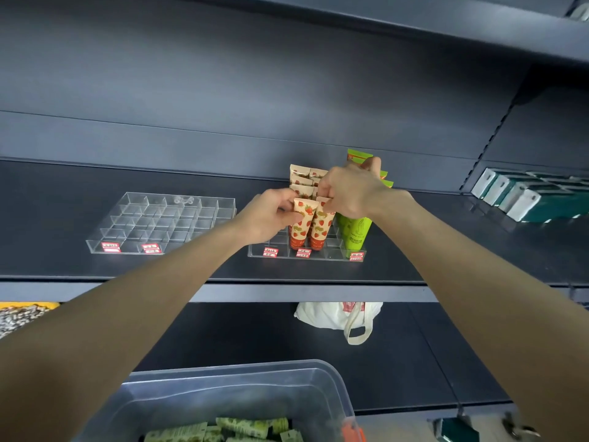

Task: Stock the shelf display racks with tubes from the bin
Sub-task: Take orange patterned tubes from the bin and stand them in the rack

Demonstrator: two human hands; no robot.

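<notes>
Here left hand (267, 215) and right hand (347, 193) pinch glossy strawberry-print tubes (302, 226).

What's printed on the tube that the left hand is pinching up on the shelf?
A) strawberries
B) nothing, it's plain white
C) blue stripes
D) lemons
A: the tube pinched by the left hand is cream-coloured with red strawberries on it, and it stands at the front of the clear rack.

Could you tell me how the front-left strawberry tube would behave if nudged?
The strawberry tube stands cap-down, tall and narrow, so it would probably lean, though the dividers of the clear rack would likely catch it. Its flat crimped top suggests a soft body that dents under a squeeze.
</notes>
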